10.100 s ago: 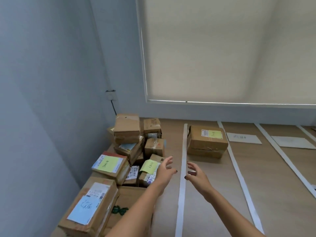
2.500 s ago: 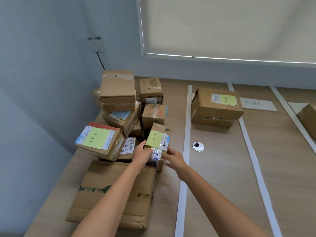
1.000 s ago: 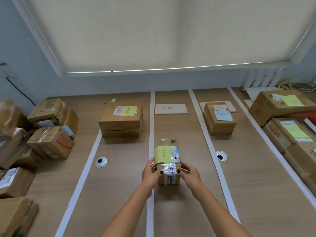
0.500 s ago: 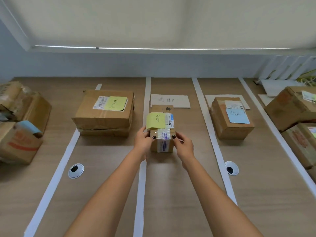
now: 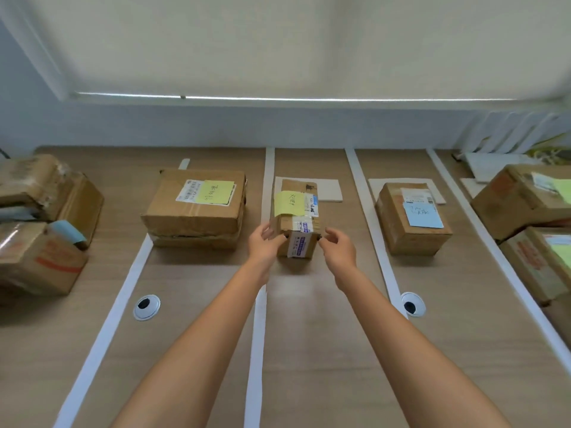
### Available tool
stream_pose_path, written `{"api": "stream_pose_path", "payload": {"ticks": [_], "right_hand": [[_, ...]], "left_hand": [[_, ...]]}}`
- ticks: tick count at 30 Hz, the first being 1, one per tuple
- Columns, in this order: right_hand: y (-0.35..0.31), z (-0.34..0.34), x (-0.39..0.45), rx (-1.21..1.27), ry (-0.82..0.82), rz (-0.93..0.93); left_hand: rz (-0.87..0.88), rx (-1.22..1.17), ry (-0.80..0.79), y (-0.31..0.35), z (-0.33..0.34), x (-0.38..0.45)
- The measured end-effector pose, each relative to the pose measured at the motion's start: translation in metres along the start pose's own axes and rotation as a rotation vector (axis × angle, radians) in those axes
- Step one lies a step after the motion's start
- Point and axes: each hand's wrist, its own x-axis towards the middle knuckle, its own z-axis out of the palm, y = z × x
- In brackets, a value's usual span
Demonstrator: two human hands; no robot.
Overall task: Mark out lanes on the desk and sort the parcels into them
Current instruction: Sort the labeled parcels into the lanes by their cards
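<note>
Wooden bench (image 5: 309,350) runs along the wall under a drawn roller blind (image 5: 216,41), split into lanes by white tape strips (image 5: 258,335). Big parcel (image 5: 197,208) with a yellow note sits in the lane left of centre. Far left, a heap of unsorted boxes (image 5: 40,223), some taped and crumpled. Far right, two more cartons (image 5: 525,205), one behind the other, yellow-green notes on top. Medium box (image 5: 414,223) with a blue note sits in the lane right of centre, resting partly on a white paper label. Small parcel (image 5: 296,220) with a yellow sticky note and clear tape stands in the centre lane, its far end over a white paper card (image 5: 330,191). Left hand (image 5: 264,244) curled round the small parcel's near left corner, right hand (image 5: 338,247) with fingers bent at its near right corner, fingertips touching the box; how firm the grip is can't be told. Two round cable grommets (image 5: 146,307) set into the bench, one each side of the arms.
</note>
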Motion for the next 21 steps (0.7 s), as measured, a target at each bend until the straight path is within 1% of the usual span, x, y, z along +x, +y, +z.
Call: {"api": "stream_pose_path", "payload": {"ticks": [5,11,16,21], "right_hand": [[-0.015,-0.016,-0.069,0.029,-0.094,-0.037],[-0.023,-0.002,-0.149,0.003,-0.207,-0.074],[-0.028,0.033,-0.204,-0.011,-0.292,-0.04],[-0.039,0.097,-0.254,-0.062,-0.355,-0.073]], "left_hand": [[0.043,0.136,-0.036,0.001,-0.023,-0.069],[0.072,0.161,-0.033,0.002,-0.066,-0.14],[0.083,0.167,-0.031,-0.002,-0.121,-0.181],[0.111,0.15,-0.016,0.004,-0.205,-0.195]]}}
